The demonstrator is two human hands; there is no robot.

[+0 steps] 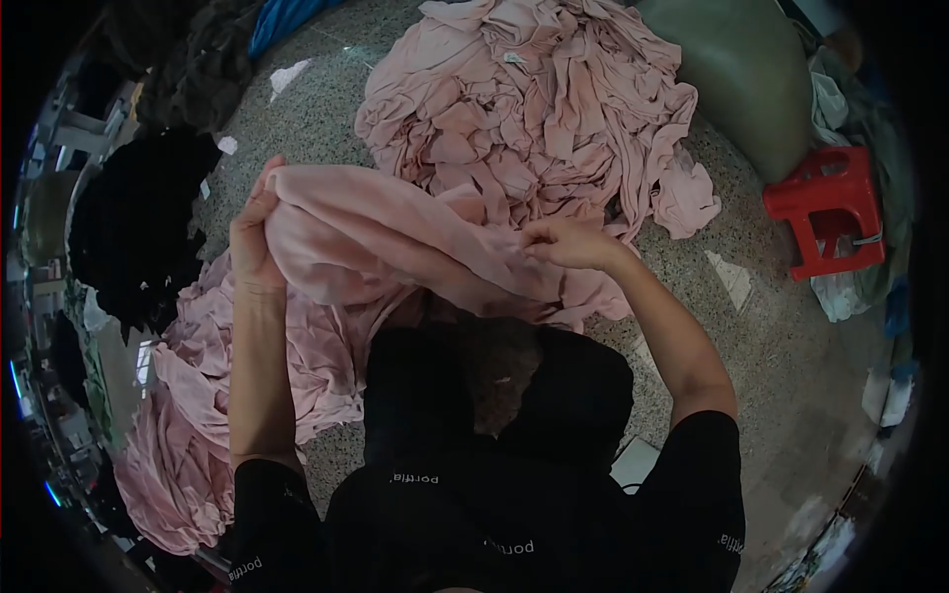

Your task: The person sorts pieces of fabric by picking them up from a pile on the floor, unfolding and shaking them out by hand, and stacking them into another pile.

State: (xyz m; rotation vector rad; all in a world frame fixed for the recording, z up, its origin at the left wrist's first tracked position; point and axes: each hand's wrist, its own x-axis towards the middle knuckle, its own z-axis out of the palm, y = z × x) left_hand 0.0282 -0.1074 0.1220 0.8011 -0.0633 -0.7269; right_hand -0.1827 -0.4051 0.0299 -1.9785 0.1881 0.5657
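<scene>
A pink cloth (386, 232) is stretched between my two hands, above my knees. My left hand (259, 222) is closed on its left end, with the fabric draped over the fingers. Toward the cloth's right part, my right hand (568, 243) has its fingers pinched together on the fabric. Beyond the cloth lies a large heap of pink fabric (524, 99) on the floor. More pink fabric (217, 366) is piled at my left, partly under my left forearm.
Black fabric (138, 227) lies at the left. At the right are a red plastic stool (828, 210) and a grey-green bulging sack (741, 79). White scraps (730, 280) lie on the speckled floor (791, 366). A blue sheet (287, 22) is at the top.
</scene>
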